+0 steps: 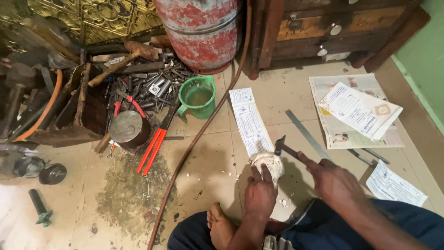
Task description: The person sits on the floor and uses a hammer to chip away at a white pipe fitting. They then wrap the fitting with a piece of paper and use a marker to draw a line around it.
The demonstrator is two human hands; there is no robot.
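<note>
Half the white lump (269, 163) hidden under left hand (260, 193).

I see only printed papers on the floor. A long white slip (250, 121) with blue print lies just beyond my left grip (260, 193). Farther right, beyond my right grip (334, 180), a folded white sheet (360, 110) rests tilted on an open newspaper (351, 134) with small colour pictures. Another white slip (396, 184) lies just right of that grip.
</note>
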